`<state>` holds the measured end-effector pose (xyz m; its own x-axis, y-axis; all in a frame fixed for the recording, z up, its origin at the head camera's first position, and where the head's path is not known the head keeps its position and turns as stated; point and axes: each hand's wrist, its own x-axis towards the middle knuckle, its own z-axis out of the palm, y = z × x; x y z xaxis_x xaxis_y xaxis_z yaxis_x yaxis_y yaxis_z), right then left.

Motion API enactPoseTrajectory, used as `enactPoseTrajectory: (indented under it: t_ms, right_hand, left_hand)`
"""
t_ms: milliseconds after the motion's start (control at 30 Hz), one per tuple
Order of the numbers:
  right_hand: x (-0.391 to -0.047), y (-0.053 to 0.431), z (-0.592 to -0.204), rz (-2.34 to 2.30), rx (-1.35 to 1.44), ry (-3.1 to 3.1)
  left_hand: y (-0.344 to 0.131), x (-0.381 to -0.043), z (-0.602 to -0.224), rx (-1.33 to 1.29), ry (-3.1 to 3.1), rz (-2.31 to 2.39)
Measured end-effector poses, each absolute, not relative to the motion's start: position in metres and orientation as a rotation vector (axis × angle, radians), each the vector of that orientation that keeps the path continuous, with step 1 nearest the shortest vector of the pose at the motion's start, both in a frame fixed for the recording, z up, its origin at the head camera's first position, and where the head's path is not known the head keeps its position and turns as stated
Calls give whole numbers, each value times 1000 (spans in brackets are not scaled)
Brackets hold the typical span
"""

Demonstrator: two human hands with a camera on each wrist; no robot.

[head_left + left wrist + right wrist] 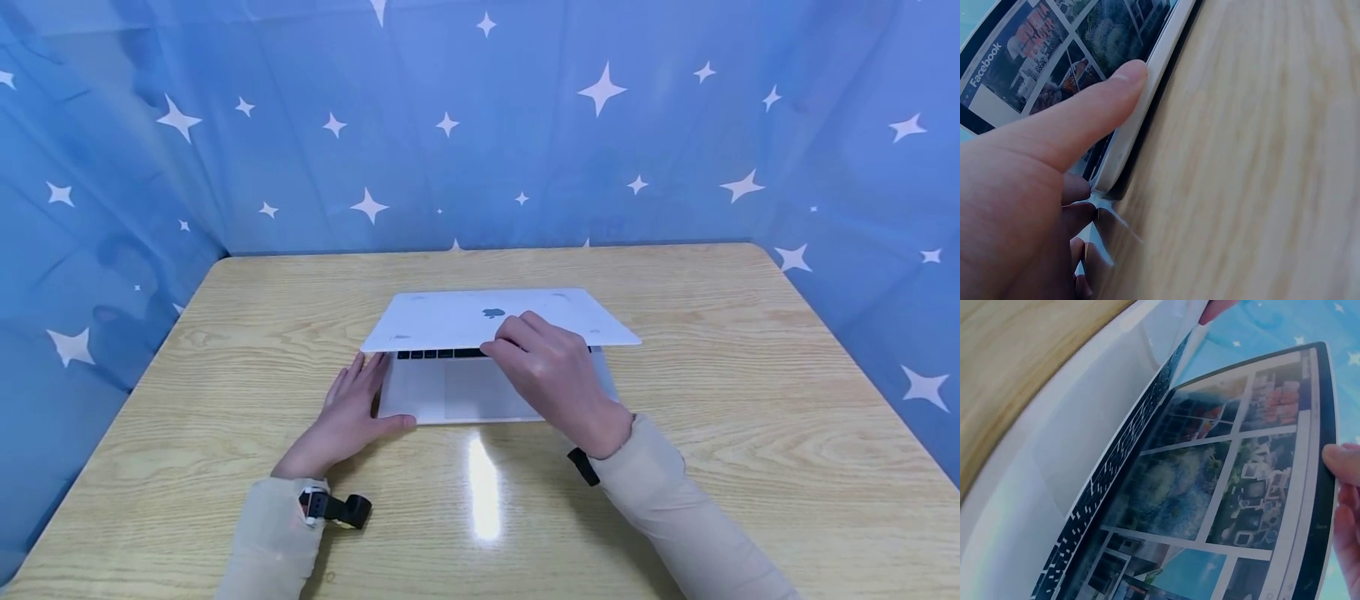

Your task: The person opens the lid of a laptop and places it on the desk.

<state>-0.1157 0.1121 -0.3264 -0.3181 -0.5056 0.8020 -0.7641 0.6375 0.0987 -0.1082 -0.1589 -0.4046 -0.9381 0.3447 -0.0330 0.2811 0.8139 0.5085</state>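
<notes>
The laptop [420, 396] lay near the middle of the wooden worktop [262, 333], its lid [450, 321] tilted partway over the keyboard [438, 354]. On the lid's pale outer face was a dark Apple logo [493, 313]. Lit pictures in a grid filled the screen [1179, 481]; the left wrist view showed the word "Facebook" [986, 64] along one margin, and some red lettering near it was too small to read surely.

The right hand [555, 375] held the lid by its front edge, thumb on the screen's black border and the other fingers curled against the outer side. The left hand [352, 417] had its fingers spread wide and fairly straight along the laptop's left side, while the thumb touched the front edge of the base.

Between lid and base was a wedge-shaped gap, widest at the front, with the trackpad [483, 392] in view beneath. The worktop stretched well past the laptop on the left and right, and a strip of wood lay behind it up to the back edge, where a blue curtain [525, 150] with white stars hung.
</notes>
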Motion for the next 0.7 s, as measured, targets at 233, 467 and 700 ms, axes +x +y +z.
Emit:
enactPoseTrajectory:
  t_ms: [233, 467, 700]
  right_hand:
    - [-122, 112, -322, 346, 1004, -1974]
    - [-128, 111, -316, 296, 1007, -1951]
    - [-132, 110, -312, 269, 982, -1924]
  left_hand:
    - [-158, -109, -406, 495, 2875, 791]
    - [-158, -109, -405, 486, 2879, 783]
    - [-158, -109, -405, 471, 2874, 773]
